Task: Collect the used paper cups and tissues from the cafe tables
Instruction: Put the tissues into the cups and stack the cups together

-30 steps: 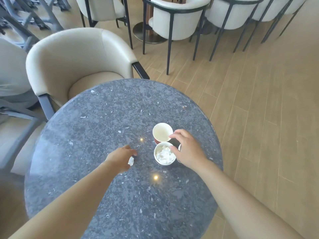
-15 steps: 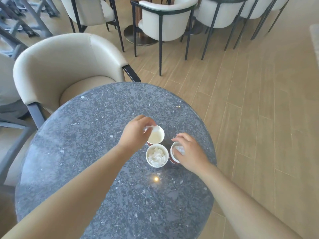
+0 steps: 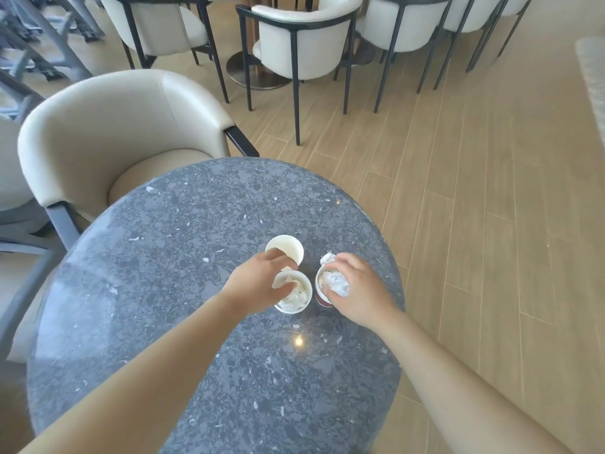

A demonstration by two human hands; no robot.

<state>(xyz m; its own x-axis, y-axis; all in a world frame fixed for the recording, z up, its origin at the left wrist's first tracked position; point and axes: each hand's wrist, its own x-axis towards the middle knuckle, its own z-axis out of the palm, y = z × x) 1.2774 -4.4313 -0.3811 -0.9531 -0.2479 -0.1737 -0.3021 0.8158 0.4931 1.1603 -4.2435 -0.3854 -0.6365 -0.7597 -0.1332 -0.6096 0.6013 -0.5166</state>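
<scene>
Three paper cups stand close together on the round grey speckled table [image 3: 170,290]. The far cup [image 3: 285,249] looks empty. The near cup [image 3: 296,298] holds crumpled white tissue. The right cup [image 3: 322,290], red-sided, is also stuffed with white tissue [image 3: 337,283]. My left hand [image 3: 258,283] grips the rim of the near cup, fingers hooked over its edge. My right hand [image 3: 357,286] presses on the tissue at the top of the right cup, fingers curled around it.
A cream armchair [image 3: 108,132] is pushed up to the table's far left edge. More cream chairs with black legs [image 3: 301,44] and a table pedestal stand further back. Wooden floor [image 3: 491,224] lies to the right of the table.
My left hand moved from the far cup back to the near cup's rim. My right hand shifted onto the tissue in the right cup. The view moved closer.
</scene>
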